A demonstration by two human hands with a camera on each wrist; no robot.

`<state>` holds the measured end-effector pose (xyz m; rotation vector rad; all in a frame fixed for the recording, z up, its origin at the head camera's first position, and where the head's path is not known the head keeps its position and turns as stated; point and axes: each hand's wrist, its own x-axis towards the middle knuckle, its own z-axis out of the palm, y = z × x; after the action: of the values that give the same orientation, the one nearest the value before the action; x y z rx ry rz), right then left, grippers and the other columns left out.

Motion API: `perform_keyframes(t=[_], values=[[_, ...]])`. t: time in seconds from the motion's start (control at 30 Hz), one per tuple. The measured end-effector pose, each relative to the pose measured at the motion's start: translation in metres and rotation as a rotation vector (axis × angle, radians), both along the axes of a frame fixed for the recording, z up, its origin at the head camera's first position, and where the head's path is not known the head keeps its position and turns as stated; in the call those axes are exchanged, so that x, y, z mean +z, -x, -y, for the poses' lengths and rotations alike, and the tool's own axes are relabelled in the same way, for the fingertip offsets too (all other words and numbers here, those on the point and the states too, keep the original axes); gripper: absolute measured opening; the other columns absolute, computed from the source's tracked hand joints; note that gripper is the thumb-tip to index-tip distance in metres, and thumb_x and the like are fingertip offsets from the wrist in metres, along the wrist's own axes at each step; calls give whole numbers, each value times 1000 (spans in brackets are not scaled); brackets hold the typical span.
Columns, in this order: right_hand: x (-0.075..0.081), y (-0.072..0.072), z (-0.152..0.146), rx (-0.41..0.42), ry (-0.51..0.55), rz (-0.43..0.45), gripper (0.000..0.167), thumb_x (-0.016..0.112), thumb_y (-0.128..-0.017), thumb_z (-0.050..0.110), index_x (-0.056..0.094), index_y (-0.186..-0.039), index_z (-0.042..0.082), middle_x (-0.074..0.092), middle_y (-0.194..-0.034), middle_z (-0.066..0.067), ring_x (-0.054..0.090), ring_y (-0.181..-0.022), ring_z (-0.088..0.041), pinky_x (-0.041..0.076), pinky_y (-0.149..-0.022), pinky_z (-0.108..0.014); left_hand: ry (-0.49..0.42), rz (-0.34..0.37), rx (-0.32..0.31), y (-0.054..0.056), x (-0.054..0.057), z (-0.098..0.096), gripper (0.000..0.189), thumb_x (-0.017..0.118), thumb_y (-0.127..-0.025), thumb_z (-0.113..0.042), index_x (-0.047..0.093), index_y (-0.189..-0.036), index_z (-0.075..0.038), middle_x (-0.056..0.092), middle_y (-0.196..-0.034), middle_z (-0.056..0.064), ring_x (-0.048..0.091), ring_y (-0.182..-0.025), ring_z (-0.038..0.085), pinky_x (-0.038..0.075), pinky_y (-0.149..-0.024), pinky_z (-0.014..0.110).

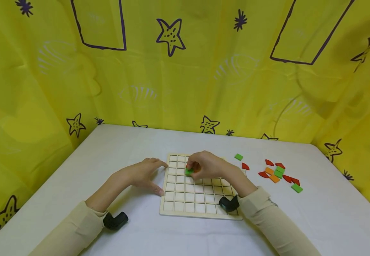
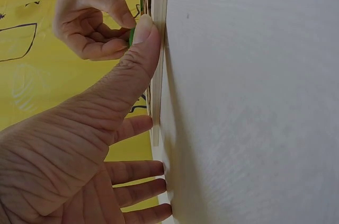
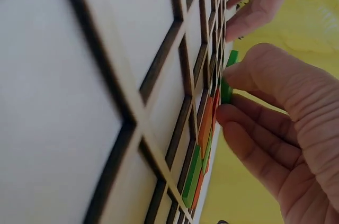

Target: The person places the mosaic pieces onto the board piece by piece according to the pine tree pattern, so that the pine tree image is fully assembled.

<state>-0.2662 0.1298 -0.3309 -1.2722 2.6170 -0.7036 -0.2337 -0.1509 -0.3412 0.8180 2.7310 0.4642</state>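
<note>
A pale wooden board [image 1: 180,197] with a raised grid of square cells lies on the white table. Between the thumb and fingers of my right hand [image 1: 208,165] is a green tile [image 3: 227,92], pinched and held at the grid's far half. Beyond it, an orange tile [image 3: 205,128] and another green tile [image 3: 190,176] sit in the grid, with bits of red beside them. My left hand [image 1: 142,174] steadies the board's left side, its thumb [image 2: 148,36] at the edge and its fingers spread along the far left corner.
Right of the board lies a loose group of tiles, including red pieces [image 1: 263,174], orange ones [image 1: 274,179] and a green one [image 1: 296,188]. A separate green tile [image 1: 238,156] and a red piece [image 1: 245,166] are closer to the board. A yellow curtain [image 1: 185,89] borders the table.
</note>
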Motion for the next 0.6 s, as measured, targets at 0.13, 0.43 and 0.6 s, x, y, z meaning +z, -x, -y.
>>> perform_keyframes(t=[0.13, 0.43, 0.6], values=[[-1, 1, 1, -11, -19, 7, 13, 78, -85, 4, 70, -95, 8, 67, -90, 3, 61, -80, -10, 54, -75, -22, 2, 2, 2, 0, 0, -1, 90, 88, -75, -54, 50, -146, -15, 44, -153, 19, 40, -142, 38, 39, -111, 58], [-1, 2, 1, -45, -62, 1, 13, 78, -87, 5, 71, -98, 7, 67, -93, 3, 58, -81, -10, 52, -76, -22, 8, 7, 12, 0, 1, -1, 89, 87, -76, -54, 50, -147, -15, 41, -155, 21, 38, -143, 40, 38, -112, 59], [-2, 2, 2, -61, -66, 19, 14, 78, -88, 5, 73, -101, 6, 69, -97, 1, 59, -83, -10, 53, -77, -21, 4, 5, 12, -1, 1, -2, 89, 87, -76, -53, 50, -147, -13, 41, -155, 23, 38, -144, 41, 38, -112, 60]])
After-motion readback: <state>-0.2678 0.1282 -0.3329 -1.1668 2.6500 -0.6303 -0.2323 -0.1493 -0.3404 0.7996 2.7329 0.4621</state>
